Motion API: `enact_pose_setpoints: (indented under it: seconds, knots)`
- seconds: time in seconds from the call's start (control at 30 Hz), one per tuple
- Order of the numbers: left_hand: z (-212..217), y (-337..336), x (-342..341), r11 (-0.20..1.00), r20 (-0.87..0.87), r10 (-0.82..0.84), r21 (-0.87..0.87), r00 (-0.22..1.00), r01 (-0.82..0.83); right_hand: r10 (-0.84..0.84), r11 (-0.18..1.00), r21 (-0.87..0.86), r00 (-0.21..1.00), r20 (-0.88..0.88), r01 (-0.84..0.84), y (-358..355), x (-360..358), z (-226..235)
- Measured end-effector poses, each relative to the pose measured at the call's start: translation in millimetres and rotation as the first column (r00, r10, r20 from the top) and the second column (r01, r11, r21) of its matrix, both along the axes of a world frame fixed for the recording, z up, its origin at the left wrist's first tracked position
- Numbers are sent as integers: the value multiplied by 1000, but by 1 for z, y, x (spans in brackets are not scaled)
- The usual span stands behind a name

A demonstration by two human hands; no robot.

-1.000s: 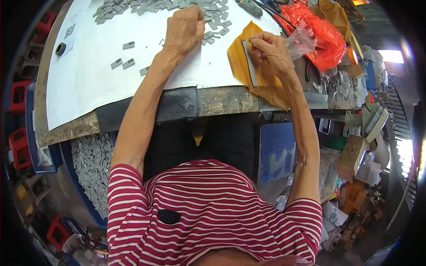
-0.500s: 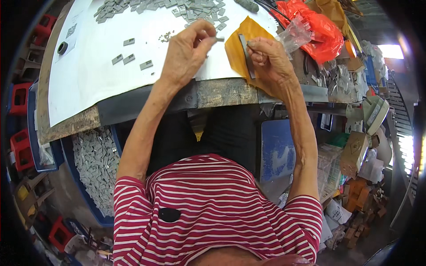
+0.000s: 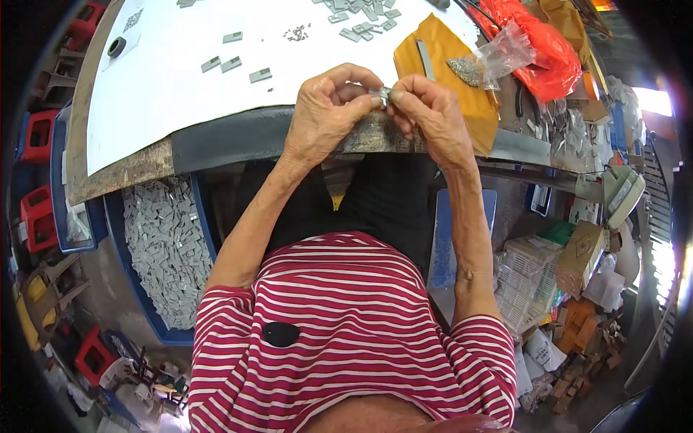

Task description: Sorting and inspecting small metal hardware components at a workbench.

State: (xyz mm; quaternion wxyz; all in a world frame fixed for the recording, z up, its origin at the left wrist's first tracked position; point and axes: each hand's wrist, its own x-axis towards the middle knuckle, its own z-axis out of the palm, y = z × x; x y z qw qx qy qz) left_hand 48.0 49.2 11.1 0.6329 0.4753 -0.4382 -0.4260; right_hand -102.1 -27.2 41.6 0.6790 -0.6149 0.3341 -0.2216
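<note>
My left hand (image 3: 326, 110) pinches a small grey rectangular piece (image 3: 383, 94) between thumb and fingers, just above the table's front edge. From the other side my right hand (image 3: 433, 110) is closed, its thumb and forefinger meeting the same piece; whether they hold anything tiny besides is hidden. A flat grey bar (image 3: 424, 60) lies on a yellow-orange sheet (image 3: 476, 119) beyond my right hand. Left of my left hand, a few similar slotted grey pieces (image 3: 260, 75) lie apart on white paper (image 3: 159, 94). Tiny brownish bits (image 3: 296, 33) form a small heap farther back.
More grey pieces (image 3: 357, 18) are piled at the back. A clear bag of small metal parts (image 3: 473, 71) rests beside a red plastic bag (image 3: 548, 68). A black ring (image 3: 116, 47) sits at left. Below the table stands a blue bin (image 3: 162, 333) full of grey pieces.
My hands have come together at the grey piece, nearer the table edge. The right hand has moved off the grey bar, which now lies uncovered. The view has shifted somewhat.
</note>
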Motion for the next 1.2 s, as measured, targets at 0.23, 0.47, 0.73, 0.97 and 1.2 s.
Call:
enact_pose_setpoints:
  seconds: [0.23, 0.47, 0.73, 0.97, 1.2]
  knots:
    - [-2, 0, 0, 1000, -105, 19, 8, 994, -18, -107, 994, -6, 994, 13, 107, 0, 0, -4]
    - [0, -1, -1, 999, -71, 53, 8, 996, -53, -156, 987, 35, 985, 76, 154, 3, 1, -6]
    - [-2, -1, -3, 995, -20, 76, 60, 997, -74, -171, 983, -50, 983, 62, 174, 4, 1, -11]
    - [2, 0, -5, 992, 100, 62, 101, 993, -72, -129, 988, -81, 992, 9, 129, 4, 0, -8]
    - [2, 1, -3, 996, 171, 29, 74, 985, -43, -33, 999, -29, 998, -48, 31, -2, -3, -7]
